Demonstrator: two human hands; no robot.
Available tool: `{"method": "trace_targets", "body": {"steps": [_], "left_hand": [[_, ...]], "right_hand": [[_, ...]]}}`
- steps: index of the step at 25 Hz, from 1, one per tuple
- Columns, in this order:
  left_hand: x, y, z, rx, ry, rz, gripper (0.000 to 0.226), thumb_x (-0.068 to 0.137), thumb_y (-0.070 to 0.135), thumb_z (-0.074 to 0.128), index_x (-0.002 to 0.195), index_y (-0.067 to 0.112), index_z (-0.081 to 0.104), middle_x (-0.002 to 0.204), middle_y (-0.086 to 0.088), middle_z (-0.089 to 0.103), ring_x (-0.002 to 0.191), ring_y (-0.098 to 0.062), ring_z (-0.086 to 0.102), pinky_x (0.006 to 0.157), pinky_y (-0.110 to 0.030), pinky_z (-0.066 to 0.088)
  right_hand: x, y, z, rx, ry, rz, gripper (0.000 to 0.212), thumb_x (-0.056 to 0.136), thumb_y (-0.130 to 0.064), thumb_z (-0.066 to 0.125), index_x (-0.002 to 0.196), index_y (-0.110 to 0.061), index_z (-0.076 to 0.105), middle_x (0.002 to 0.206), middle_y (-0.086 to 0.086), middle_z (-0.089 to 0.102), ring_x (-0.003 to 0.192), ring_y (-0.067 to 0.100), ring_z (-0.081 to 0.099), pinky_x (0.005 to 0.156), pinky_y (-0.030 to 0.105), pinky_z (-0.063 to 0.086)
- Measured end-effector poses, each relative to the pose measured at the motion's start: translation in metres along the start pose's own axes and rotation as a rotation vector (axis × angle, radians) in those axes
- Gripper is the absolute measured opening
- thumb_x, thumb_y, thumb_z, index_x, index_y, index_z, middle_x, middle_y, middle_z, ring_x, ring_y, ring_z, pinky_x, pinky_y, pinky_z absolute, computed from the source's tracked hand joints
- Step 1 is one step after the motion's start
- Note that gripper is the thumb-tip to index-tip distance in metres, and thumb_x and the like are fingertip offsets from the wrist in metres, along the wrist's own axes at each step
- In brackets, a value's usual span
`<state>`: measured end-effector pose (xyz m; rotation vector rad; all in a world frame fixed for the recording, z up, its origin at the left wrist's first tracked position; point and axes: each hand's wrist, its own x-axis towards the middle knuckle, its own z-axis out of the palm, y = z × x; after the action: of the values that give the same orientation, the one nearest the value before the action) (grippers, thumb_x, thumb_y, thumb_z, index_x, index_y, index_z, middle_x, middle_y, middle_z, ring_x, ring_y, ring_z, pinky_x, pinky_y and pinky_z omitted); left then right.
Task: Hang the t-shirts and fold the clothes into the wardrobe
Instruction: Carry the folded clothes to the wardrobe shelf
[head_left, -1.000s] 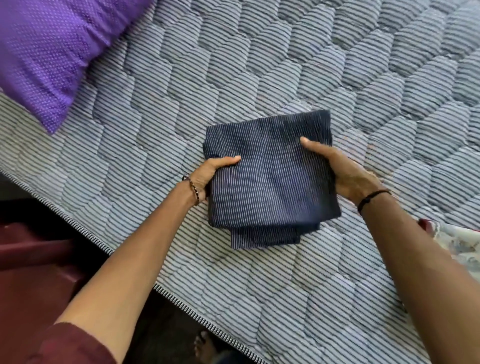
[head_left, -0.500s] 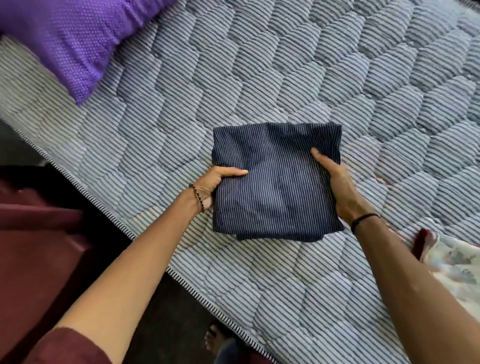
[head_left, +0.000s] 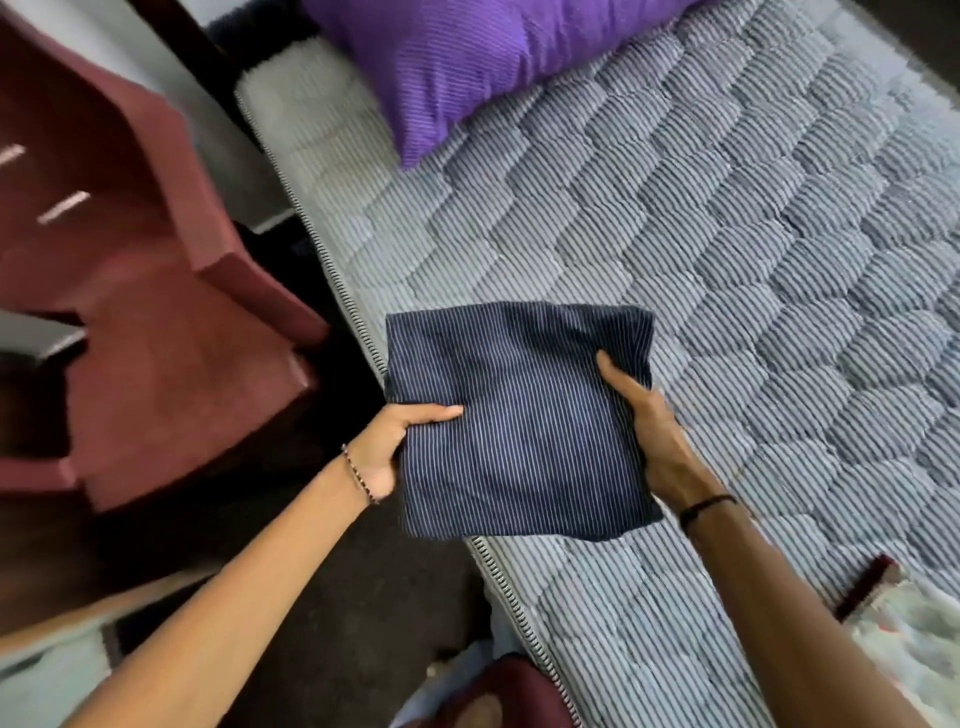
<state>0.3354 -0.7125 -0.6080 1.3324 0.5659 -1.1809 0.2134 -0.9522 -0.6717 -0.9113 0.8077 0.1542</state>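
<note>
Here, folded garment (head_left: 519, 426) between left grip (head_left: 387, 452), right grip (head_left: 654, 441)

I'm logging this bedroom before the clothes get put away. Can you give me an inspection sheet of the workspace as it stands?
Surface: striped quilted mattress, its piped edge running under the hands.
Job's things: folded dark striped garment, held at the mattress edge, its left side out past that edge.
Clutter: purple pillow on the far part of the mattress; flowered cloth at lower right.
Hands: left hand grips the garment's left side, thumb on top; right hand grips its right side.
Cables: nothing seen.
Surroundings: maroon chair beside the bed; dark floor.
</note>
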Motion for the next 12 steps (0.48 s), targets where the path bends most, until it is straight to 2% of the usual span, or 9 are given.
{"method": "trace_targets", "body": {"steps": [2, 6, 10, 12], "left_hand": [[-0.040, -0.008, -0.028, -0.087, 0.048, 0.032, 0.015, 0.082, 0.001, 0.060, 0.093, 0.005, 0.070, 0.091, -0.007, 0.076, 0.076, -0.022, 0.074, 0.068, -0.036, 0.057], [-0.122, -0.035, -0.077, -0.255, 0.161, 0.139, 0.016, 0.082, 0.008, 0.063, 0.096, 0.010, 0.070, 0.091, -0.004, 0.076, 0.078, -0.020, 0.073, 0.074, -0.038, 0.052], [-0.203, -0.073, -0.131, -0.519, 0.316, 0.343, 0.021, 0.091, 0.032, 0.060, 0.104, 0.021, 0.072, 0.109, 0.000, 0.075, 0.099, -0.018, 0.070, 0.090, -0.040, 0.050], [-0.245, -0.093, -0.154, -0.594, 0.372, 0.411, 0.028, 0.094, 0.044, 0.053, 0.109, 0.025, 0.068, 0.109, 0.001, 0.074, 0.104, -0.018, 0.068, 0.091, -0.040, 0.050]], "right_hand": [[-0.014, 0.004, 0.034, -0.065, -0.081, 0.032, 0.052, 0.090, -0.049, 0.070, 0.132, -0.018, 0.068, 0.130, 0.007, 0.070, 0.120, 0.032, 0.067, 0.111, 0.056, 0.045], [-0.047, 0.014, 0.105, -0.167, -0.196, 0.072, 0.062, 0.081, -0.052, 0.080, 0.130, -0.015, 0.070, 0.129, 0.008, 0.071, 0.119, 0.033, 0.067, 0.111, 0.055, 0.045], [-0.088, 0.036, 0.182, -0.270, -0.351, 0.126, 0.063, 0.082, -0.048, 0.080, 0.133, -0.014, 0.067, 0.132, 0.009, 0.069, 0.122, 0.033, 0.066, 0.112, 0.055, 0.043], [-0.113, 0.050, 0.223, -0.338, -0.422, 0.149, 0.063, 0.082, -0.049, 0.079, 0.134, -0.015, 0.067, 0.132, 0.009, 0.069, 0.123, 0.033, 0.065, 0.113, 0.055, 0.043]]}}
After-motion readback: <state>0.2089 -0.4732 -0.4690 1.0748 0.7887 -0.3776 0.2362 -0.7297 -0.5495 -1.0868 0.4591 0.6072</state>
